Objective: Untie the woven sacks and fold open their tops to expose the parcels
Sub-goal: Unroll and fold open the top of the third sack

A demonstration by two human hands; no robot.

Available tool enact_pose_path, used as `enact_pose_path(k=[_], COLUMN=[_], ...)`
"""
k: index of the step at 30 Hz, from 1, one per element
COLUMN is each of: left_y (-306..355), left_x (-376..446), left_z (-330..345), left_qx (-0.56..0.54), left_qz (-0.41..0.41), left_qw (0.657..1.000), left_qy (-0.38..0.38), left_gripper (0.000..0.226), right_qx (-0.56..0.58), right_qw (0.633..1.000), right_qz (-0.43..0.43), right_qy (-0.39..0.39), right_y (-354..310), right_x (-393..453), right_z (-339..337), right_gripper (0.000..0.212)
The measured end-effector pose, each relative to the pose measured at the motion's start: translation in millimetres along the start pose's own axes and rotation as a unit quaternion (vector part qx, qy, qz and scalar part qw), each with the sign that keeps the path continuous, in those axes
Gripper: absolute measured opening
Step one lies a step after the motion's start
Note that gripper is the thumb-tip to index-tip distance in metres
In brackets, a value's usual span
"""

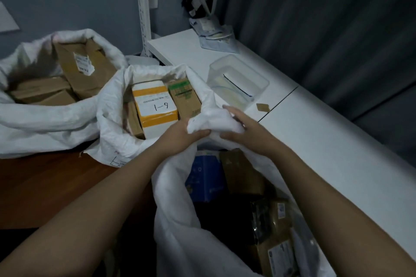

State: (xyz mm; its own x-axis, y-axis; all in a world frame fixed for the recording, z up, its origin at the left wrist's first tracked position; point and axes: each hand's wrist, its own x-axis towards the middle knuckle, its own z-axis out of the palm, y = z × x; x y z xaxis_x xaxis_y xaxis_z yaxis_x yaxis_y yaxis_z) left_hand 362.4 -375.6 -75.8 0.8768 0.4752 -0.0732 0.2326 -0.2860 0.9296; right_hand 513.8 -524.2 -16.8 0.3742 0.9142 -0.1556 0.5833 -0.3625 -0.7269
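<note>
— Which sack is being worked on?

— The nearest sack (180, 198), low on the right against the white table (315, 141). Both hands are on its far rim. The left hand (180, 135) has its fingers curled round a bunched fold of the white weave, and the right hand (243, 128) grips the same bunch just beside it.

— Does the cloth look hard to handle?

— I'd say not. It seems light and limp, a little slick, and it creases wherever it's squeezed. The rim is the place to hold, then roll it outward and down. The parcels inside, a blue box (206, 177) and brown packets (245, 175), look heavy enough to hold the sack in place.

— What else is around?

— Two more sacks sit beyond on the left, tops already open. The middle sack (112, 108) shows a yellow-and-white box (155, 105); the far sack (33, 114) shows brown cartons (83, 67). A clear plastic tub (238, 78) stands on the table, near the right hand.

— Anything in the way?

— The middle sack's rim touches the fold, and the table edge crowds the right side.
</note>
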Motion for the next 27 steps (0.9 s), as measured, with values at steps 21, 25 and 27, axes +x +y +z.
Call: enact_pose_path(k=[21, 25, 27], left_y=[17, 25, 29], left_x=[-19, -40, -43], left_z=[-62, -73, -70], left_qx=[0.02, 0.015, 0.154], left_qz=[-0.111, -0.118, -0.109], left_qw=[0.983, 0.984, 0.978], left_qy=[-0.142, -0.134, -0.084], left_gripper=[0.077, 0.074, 0.072], right_qx=[-0.085, -0.123, -0.049], right_qw=[0.991, 0.989, 0.997], right_qz=[-0.003, -0.016, 0.033], right_qy=[0.099, 0.078, 0.057], right_y=[0, 1, 1], right_x=[-16, -31, -29], right_z=[-21, -13, -7], right_gripper=[0.051, 0.027, 0.031])
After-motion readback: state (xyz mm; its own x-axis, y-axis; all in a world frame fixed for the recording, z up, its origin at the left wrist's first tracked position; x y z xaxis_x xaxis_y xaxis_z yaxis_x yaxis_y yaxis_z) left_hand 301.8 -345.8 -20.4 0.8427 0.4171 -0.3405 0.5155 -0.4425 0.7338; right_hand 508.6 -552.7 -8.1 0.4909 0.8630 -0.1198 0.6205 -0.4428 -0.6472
